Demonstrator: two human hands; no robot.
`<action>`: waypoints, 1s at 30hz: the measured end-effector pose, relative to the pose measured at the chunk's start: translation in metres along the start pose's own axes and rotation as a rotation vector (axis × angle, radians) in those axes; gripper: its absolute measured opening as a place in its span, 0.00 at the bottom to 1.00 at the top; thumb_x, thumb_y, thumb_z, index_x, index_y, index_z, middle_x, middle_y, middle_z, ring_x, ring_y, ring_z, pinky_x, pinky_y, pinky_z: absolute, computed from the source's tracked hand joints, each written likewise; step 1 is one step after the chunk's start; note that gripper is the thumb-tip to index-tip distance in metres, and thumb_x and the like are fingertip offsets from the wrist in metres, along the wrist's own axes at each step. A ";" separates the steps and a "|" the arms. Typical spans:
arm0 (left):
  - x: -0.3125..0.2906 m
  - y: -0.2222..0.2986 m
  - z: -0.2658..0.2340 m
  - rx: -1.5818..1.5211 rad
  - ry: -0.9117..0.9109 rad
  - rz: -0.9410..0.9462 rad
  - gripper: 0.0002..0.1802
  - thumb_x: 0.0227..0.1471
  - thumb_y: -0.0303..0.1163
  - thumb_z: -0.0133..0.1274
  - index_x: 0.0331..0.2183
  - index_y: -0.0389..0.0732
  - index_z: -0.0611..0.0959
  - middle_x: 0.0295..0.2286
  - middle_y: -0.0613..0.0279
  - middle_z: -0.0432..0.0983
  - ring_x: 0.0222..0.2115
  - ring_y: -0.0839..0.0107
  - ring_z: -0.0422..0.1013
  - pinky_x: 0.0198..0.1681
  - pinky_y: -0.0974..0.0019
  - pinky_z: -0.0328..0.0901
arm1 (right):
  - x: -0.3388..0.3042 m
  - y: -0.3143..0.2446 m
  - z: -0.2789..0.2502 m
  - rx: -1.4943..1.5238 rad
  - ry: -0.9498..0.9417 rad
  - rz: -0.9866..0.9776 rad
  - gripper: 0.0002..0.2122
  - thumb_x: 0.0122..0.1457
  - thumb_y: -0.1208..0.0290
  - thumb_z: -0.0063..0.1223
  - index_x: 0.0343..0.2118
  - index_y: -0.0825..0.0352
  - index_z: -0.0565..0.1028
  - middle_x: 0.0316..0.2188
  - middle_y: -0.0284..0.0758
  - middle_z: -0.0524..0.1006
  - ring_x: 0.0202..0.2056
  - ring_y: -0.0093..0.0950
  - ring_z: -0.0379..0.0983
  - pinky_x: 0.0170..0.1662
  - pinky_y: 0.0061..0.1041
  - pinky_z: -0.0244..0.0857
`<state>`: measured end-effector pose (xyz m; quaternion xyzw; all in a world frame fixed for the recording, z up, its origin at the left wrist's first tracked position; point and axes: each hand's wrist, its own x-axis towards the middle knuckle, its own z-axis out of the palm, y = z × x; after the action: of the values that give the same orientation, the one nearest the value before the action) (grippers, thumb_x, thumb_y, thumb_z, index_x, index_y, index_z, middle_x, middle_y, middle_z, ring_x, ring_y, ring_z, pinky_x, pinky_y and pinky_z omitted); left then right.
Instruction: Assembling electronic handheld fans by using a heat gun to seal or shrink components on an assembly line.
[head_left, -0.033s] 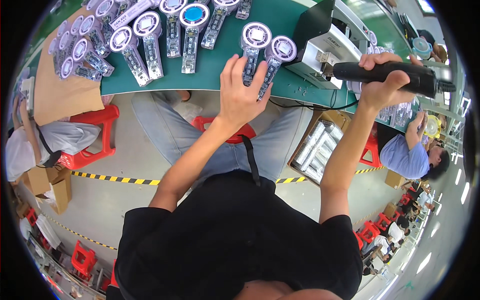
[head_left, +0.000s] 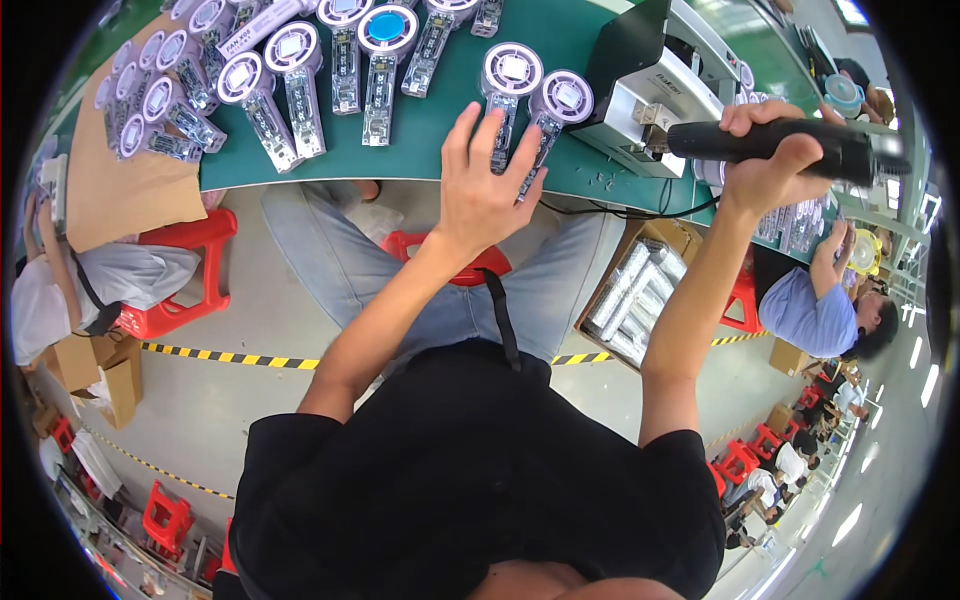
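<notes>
Right grip (head_left: 775,165) is wrapped firmly around a black cylindrical tool (head_left: 697,141), thumb laid along its near side, the tool lying almost level through the fist, with its back end blurring at the right. Its front end is right up at the metal fitting on a black-and-white boxy machine (head_left: 655,85), though whether the two touch, I can't tell. Over to the left grip (head_left: 478,200), and it's loosely open, fingers fanned out over the handles of two round-headed units: the nearer-to-left unit (head_left: 514,70) and its right-hand neighbour (head_left: 567,97). Both ringed heads poke out beyond the fingertips, one handle showing between the fingers, the other between index finger and thumb; how firmly they're pressed is hard to judge. Those units lie side by side on the green worktop (head_left: 420,160), with tiny loose bits (head_left: 602,182) scattered near its front edge, just below the machine. Further left, more matching units fan out, one capped with a blue disc (head_left: 387,27), and others crowd onto a brown sheet (head_left: 110,215) at the far left. Below the worktop, right of the knees, sits a carton (head_left: 585,318) of shiny wrapped pieces.
</notes>
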<state>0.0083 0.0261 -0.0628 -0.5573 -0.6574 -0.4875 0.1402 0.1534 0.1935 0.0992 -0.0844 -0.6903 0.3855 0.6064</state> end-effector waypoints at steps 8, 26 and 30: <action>-0.002 -0.010 0.000 -0.034 -0.102 0.156 0.27 0.33 0.29 0.58 0.43 0.43 0.81 0.50 0.58 0.71 0.53 0.40 0.62 0.47 0.47 0.66 | 0.005 0.005 -0.006 0.073 0.055 0.180 0.24 0.60 0.60 0.56 0.47 0.70 0.58 0.17 0.42 0.71 0.15 0.31 0.68 0.20 0.34 0.67; -0.001 0.005 0.007 0.161 -0.097 0.133 0.23 0.38 0.31 0.55 0.42 0.42 0.83 0.49 0.61 0.72 0.49 0.37 0.65 0.41 0.51 0.67 | 0.005 0.004 -0.013 -0.044 -0.017 0.073 0.32 0.56 0.47 0.55 0.51 0.69 0.57 0.19 0.44 0.72 0.16 0.33 0.69 0.20 0.34 0.67; -0.003 0.004 0.009 0.182 -0.088 0.135 0.22 0.39 0.31 0.55 0.41 0.42 0.83 0.48 0.61 0.73 0.49 0.37 0.65 0.41 0.52 0.67 | 0.012 0.010 -0.010 0.060 0.022 0.259 0.23 0.59 0.63 0.57 0.49 0.69 0.59 0.19 0.43 0.71 0.16 0.31 0.67 0.20 0.34 0.65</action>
<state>0.0160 0.0306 -0.0676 -0.6061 -0.6655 -0.3903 0.1935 0.1557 0.2120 0.1021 -0.1587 -0.6551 0.4802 0.5613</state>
